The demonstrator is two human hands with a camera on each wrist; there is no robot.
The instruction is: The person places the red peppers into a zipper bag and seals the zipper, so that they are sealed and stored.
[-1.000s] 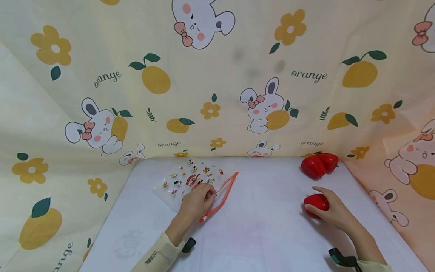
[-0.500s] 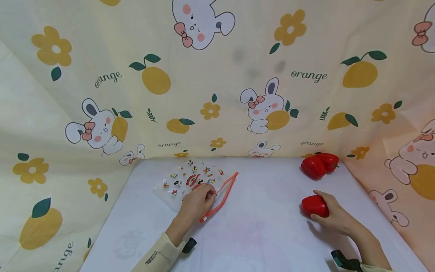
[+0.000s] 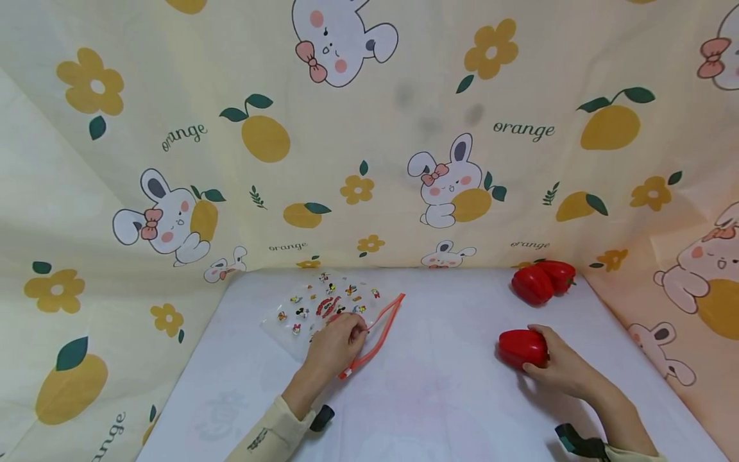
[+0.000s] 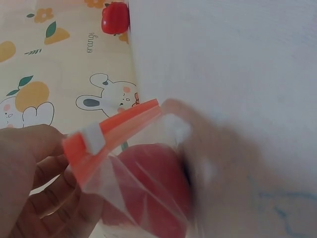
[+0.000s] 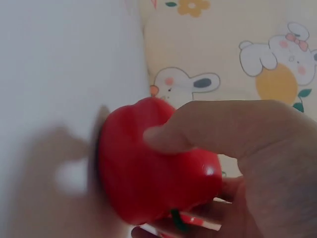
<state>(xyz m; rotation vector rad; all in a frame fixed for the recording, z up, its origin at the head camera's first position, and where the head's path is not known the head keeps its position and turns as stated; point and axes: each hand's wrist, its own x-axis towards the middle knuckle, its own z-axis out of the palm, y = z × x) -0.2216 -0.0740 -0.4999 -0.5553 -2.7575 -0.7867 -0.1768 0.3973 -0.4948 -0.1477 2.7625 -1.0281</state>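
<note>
My left hand (image 3: 333,343) pinches the opening edge of a clear zip bag (image 3: 308,308) printed with small cartoon figures. The bag's orange zip strip (image 4: 126,124) stands apart from the fingers at its slider end in the left wrist view. Through the plastic there, a red bell pepper (image 4: 148,183) shows inside. On the right, my right hand (image 3: 568,369) grips another red bell pepper (image 3: 521,348), thumb across its side and fingers behind it. Its green stem (image 5: 178,219) points toward the palm in the right wrist view.
Two more red bell peppers, one in front (image 3: 531,285) and one behind (image 3: 559,276), lie together at the table's back right corner. A patterned cloth (image 3: 369,128) with rabbits and oranges rises behind the white table (image 3: 427,410) and along both sides.
My right hand has carried its bell pepper a little to the left, turning it so its length lies more sideways. My left hand and the bag have stayed in place.
</note>
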